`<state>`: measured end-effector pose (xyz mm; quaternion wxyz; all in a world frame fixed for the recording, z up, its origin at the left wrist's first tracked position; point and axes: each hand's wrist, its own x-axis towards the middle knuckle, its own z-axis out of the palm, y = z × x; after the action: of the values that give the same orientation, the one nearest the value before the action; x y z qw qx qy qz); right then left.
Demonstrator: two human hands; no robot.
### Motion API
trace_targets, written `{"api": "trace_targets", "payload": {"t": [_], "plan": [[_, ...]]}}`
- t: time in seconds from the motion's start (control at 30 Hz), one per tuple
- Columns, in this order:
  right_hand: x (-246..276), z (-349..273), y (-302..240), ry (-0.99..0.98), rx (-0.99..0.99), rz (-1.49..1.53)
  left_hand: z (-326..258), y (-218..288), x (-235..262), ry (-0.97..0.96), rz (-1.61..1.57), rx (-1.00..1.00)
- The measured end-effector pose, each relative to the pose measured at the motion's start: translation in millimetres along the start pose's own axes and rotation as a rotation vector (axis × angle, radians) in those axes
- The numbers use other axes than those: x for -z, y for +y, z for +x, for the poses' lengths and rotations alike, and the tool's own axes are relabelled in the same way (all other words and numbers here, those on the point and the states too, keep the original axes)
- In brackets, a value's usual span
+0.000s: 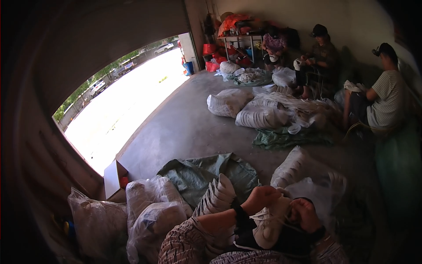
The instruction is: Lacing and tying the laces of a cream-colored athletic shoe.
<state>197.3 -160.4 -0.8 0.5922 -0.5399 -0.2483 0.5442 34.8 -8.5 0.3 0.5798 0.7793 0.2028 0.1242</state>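
Note:
A cream-white shoe (267,229) with loose laces rests upright on my lap, its toe toward me. My left hand (262,198) is closed above the shoe's far left side, pinching a white shoelace (278,213). On the shoe's right side my right hand (306,214) is closed too, its fingers curled at the lace. The exact fingertip hold is too dark and small to make out. Just left of my left forearm stands a nested row of pale shoes (217,193).
Clear plastic bags of pale goods (99,218) stand at lower left. A green woven sack (206,169) lies ahead; another filled bag (290,169) is beyond my hands. Three people sit at the right and back near piles of white bundles (268,112). A wide doorway opens left.

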Motion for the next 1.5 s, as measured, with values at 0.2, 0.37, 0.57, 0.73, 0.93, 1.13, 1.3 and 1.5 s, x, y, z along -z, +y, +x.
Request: {"api": "trace_targets", "payload": {"t": [0.2, 0.37, 0.57, 0.73, 0.93, 1.13, 1.3, 1.5], "plan": [[-14.9, -6.1, -22.1, 0.038, 0.168, -0.049, -1.7, 23.8, -13.4, 0.105, 0.387, -0.305], [-16.9, -2.2, -28.7, 0.019, 0.193, -0.013, -3.9, 19.3, -4.9, -0.007, 0.845, -0.268], [-12.2, -14.8, -13.9, 0.067, 0.524, -1.326, -4.4, 30.2, 1.3, -0.111, 0.931, -0.198], [-19.8, -28.4, -20.7, -0.068, 0.508, -1.598, -7.7, 23.5, 5.8, -0.110, 0.853, -0.336], [-21.6, -31.4, -47.0, -0.378, 0.296, -0.442, -7.0, 32.0, 11.0, -0.199, 1.016, -0.365], [-2.9, -36.3, -74.0, -0.421, 0.511, 0.339, -8.4, 63.6, 13.0, -0.141, 0.868, -0.317], [26.9, -32.8, -48.1, -0.187, 0.111, 0.054, -5.1, 66.6, 9.2, -0.208, 0.960, -0.227], [16.3, -38.7, -37.1, -0.063, 0.079, -0.163, -5.7, 75.2, 3.6, -0.339, 1.006, 0.018]]}}
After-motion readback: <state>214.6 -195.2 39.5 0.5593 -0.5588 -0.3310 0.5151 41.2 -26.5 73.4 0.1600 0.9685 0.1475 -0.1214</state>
